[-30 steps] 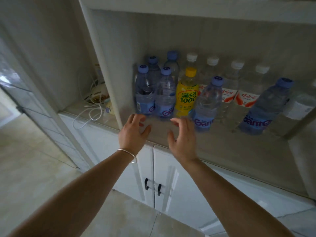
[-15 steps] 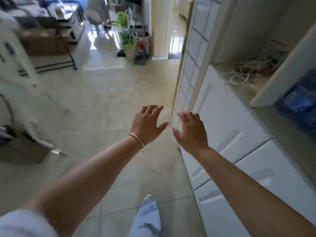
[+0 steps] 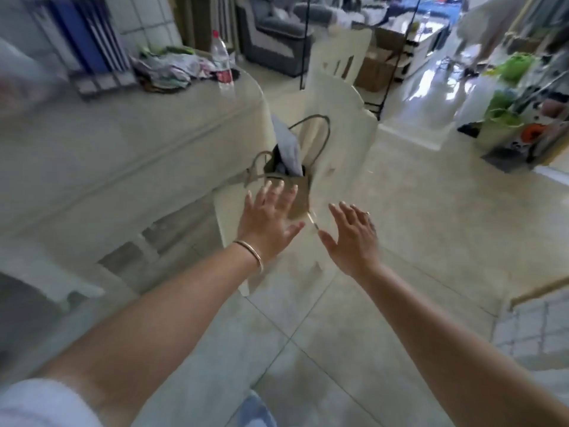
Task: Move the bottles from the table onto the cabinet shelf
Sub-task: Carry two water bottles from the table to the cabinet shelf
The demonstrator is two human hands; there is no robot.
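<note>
Near the far edge of the table (image 3: 129,124), close to its rounded far right corner, we see one clear plastic bottle (image 3: 222,66) standing upright, with a red cap and a red label. It is the only bottle we can count in this blurred view. Just to its left, along the same far edge, lies one heap of crumpled clothes (image 3: 169,69), and farther left, toward the far left corner, stands one row of blue and grey binders (image 3: 86,47).

We hold two bare arms out in front of us over the tiled floor (image 3: 400,241). Our left hand (image 3: 266,220) is spread wide and empty, fingers apart, with one thin bracelet (image 3: 251,254) around the wrist. Our right hand (image 3: 351,238) is also spread and empty, with one ring (image 3: 367,213) on a finger. Both hands are well apart from the bottle, hovering beyond the table's right edge.

Past the left hand, one pale chair (image 3: 335,118) stands beside the table's right edge, its back toward us. One olive bag (image 3: 289,177) with looped handles rests on its seat, a grey cloth (image 3: 288,143) sticking out of the top. We cannot tell whether the left fingertips touch the bag or only overlap it in view.
</note>
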